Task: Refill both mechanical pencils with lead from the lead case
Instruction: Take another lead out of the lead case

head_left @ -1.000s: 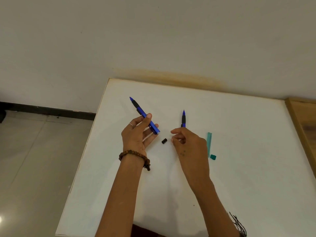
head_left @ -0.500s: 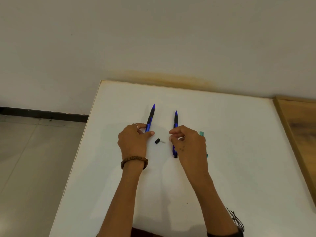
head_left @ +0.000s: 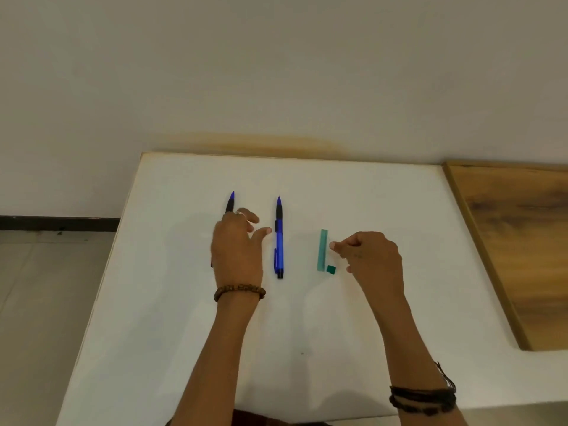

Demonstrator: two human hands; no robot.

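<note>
The left hand (head_left: 236,250) lay with loose, spread fingers over the left pencil (head_left: 230,202), probably steadying it. The second pencil (head_left: 279,241) lay parallel, free. The right hand (head_left: 368,259), fingers curled, hovered beside the lead case (head_left: 322,249) and its cap (head_left: 331,269), likely reaching; whether it pinched anything was unclear.

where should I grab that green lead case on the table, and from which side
Pinch the lead case across its narrow width near mid-length, coming straight down from above. It lies flat on the table, long axis pointing away from you, so only its long edges offer a grip. The right hand beside it seems best placed; mind the small cap by its near end.
</note>
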